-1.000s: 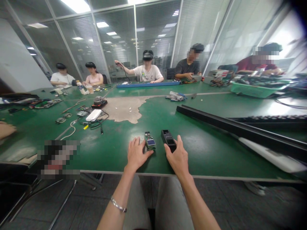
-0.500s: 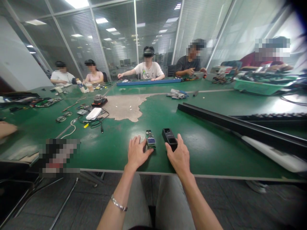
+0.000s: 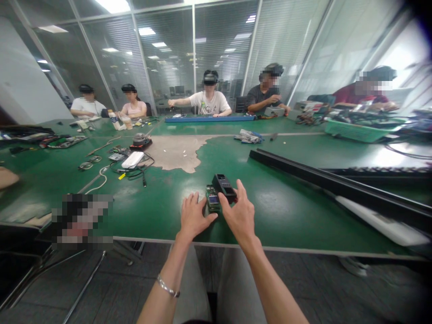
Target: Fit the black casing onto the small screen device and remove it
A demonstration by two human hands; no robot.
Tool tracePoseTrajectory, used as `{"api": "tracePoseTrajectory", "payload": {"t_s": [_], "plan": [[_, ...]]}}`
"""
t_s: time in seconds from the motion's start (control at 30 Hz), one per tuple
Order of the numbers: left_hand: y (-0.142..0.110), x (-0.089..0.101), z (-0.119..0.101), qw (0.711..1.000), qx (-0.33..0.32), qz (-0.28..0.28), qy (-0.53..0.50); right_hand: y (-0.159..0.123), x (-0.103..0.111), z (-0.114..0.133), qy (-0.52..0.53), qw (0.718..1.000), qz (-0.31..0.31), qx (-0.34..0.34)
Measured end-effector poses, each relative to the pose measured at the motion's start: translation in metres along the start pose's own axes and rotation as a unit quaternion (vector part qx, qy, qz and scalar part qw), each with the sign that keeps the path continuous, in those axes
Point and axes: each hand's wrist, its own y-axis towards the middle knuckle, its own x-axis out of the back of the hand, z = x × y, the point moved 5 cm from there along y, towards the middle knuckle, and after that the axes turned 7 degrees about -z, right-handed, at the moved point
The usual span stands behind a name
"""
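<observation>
Left hand (image 3: 194,215): thumb and fingers spread apart about the near left side of the circuit board (image 3: 212,198); whether they press on it, cannot tell.
Right hand (image 3: 239,215): pinching the black housing (image 3: 224,185), thumb at its near left edge, fingers round its right side.
Board position and axis: between the hands, just beside the left fingertips; long axis runs away from the wearer, far end slightly left, screen side up.
Housing position and axis: ahead of the right hand, crossing over the board's right edge in view; long axis runs away, far end slanting left, cut-outs facing up.
Hidden: board's right edge, behind the housing; housing's near right portion, partly behind the right hand.
Hard to make out: board-to-housing contact; housing's clearance from the green table (image 3: 286,216); screen content.
</observation>
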Motion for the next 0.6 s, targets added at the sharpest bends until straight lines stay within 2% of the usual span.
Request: {"api": "tracePoseTrajectory", "payload": {"t_s": [0.13,0.3,0.47,0.6], "plan": [[-0.001,-0.001,0.002,1.0,-0.008,-0.01,-0.005,-0.008,-0.014,0.021,-0.042,0.999,0.022,0.016],[-0.002,-0.004,0.005,1.0,-0.008,-0.013,-0.017,-0.014,-0.021,0.031,-0.099,0.994,0.024,0.029],[-0.001,-0.004,0.006,1.0,0.005,-0.015,-0.026,-0.017,-0.028,0.034,-0.137,0.989,0.048,0.039],[0.0,-0.005,0.006,0.999,0.009,-0.019,-0.029,-0.024,-0.033,0.028,-0.148,0.986,0.066,0.036]]}}
